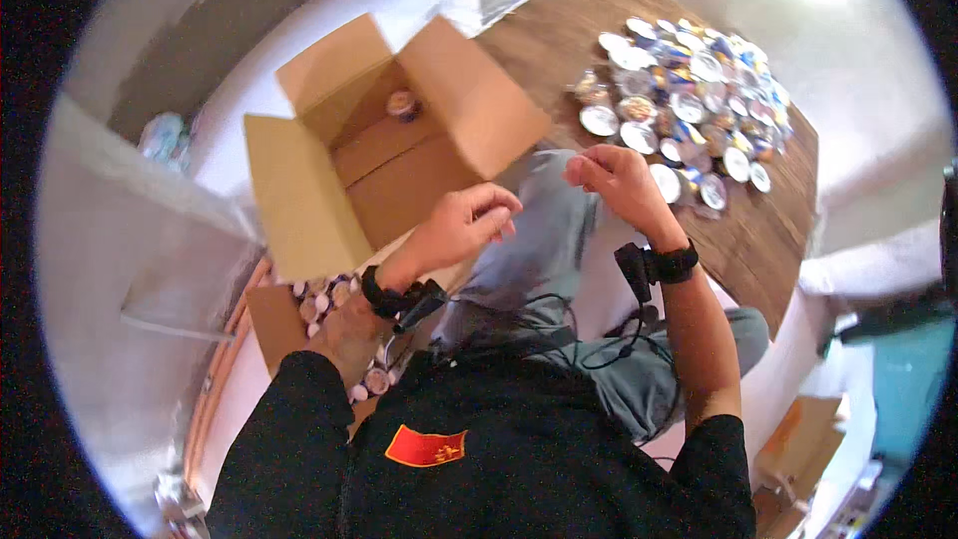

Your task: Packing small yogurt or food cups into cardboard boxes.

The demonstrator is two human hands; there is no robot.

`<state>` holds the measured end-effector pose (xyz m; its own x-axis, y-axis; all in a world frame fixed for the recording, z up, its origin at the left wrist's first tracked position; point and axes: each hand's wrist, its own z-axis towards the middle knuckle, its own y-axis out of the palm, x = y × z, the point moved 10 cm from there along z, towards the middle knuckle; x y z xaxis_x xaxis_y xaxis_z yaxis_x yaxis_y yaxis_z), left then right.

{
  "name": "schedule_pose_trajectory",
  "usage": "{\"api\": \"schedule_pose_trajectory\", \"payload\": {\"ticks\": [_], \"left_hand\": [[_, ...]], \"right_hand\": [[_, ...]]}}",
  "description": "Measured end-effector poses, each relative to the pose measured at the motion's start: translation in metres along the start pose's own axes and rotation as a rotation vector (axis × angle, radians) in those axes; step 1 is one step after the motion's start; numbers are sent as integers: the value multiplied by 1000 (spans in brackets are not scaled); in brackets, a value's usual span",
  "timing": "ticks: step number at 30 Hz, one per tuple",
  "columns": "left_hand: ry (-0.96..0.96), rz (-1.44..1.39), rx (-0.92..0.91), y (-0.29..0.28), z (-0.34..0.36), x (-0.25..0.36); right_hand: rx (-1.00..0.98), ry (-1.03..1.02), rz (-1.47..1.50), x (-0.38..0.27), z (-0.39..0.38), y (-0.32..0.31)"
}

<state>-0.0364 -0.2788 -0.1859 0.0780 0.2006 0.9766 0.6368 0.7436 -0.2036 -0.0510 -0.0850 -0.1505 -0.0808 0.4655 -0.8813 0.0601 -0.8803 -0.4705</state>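
Observation:
My left hand is over my lap, beside the near right edge of an open cardboard box. Its fingers are loosely bent, with a gap to the thumb, and nothing shows in it. My right hand is raised at the near edge of the wooden table, left of a pile of small round tubs. Its fingers are curled in; whatever they may hold is hidden. One small round tub lies inside the box near its far wall.
Under my left forearm stands another cardboard box holding several similar small tubs. The brown wooden table extends to the right. Black bands with cables circle both wrists. Orange pipes run along the left, and a carton stands lower right.

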Motion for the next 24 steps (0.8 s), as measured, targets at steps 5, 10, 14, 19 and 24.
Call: {"api": "schedule_pose_trajectory", "payload": {"ticks": [5,10,14,19,24], "left_hand": [[44,-172,-41,38,96,30],[35,-219,-122,89,196,14],[-53,-190,-84,132,251,-3],[8,-174,-36,149,273,-10],[130,91,45,162,252,-16]], "right_hand": [[269,220,123,78,-44,-114],[483,238,315,139,-85,-191],[597,385,290,201,-122,-236],[475,526,-280,236,-133,-244],[453,452,-563,211,-127,-241]]}}
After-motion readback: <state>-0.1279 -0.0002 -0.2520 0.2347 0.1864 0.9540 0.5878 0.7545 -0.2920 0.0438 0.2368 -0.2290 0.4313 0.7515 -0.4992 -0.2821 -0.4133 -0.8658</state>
